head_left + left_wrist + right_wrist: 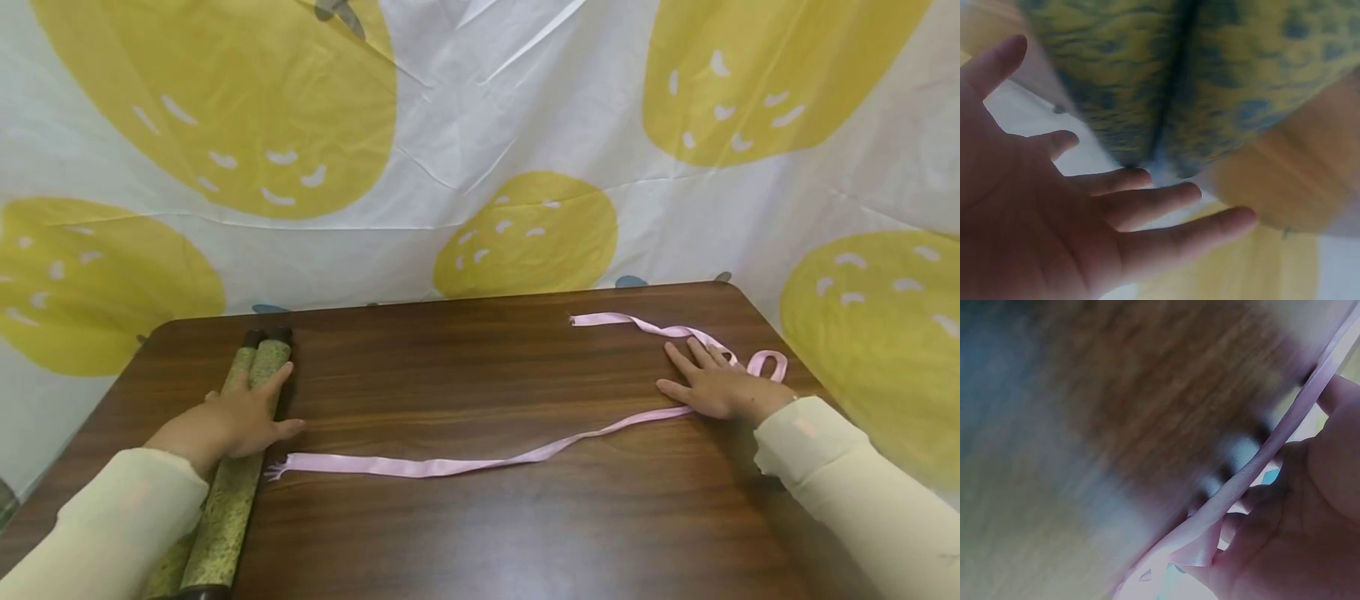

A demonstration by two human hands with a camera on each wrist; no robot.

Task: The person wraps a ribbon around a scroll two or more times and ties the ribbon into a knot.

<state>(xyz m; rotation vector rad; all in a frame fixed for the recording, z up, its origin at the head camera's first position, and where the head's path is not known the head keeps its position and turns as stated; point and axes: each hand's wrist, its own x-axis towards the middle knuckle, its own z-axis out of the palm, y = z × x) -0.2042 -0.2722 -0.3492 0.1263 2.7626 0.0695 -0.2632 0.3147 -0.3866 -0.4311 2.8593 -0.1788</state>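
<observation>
Two green-yellow mottled rolls (222, 517) with dark end caps lie side by side at the table's left, like a scroll rolled from both ends. My left hand (232, 421) is over them with its fingers spread; the left wrist view shows the rolls (1166, 75) above the straight fingers, and contact is hard to tell. A pink ribbon (420, 467) runs from beside the rolls to the right and back in a bend. My right hand (716, 387) is over that bend, fingers extended. In the right wrist view the ribbon (1235, 487) passes under the palm.
The brown wood-grain table (487, 542) has rounded far corners. Behind it hangs a white cloth (495, 133) with large yellow fruit shapes. A small ribbon loop lies near the table's right edge.
</observation>
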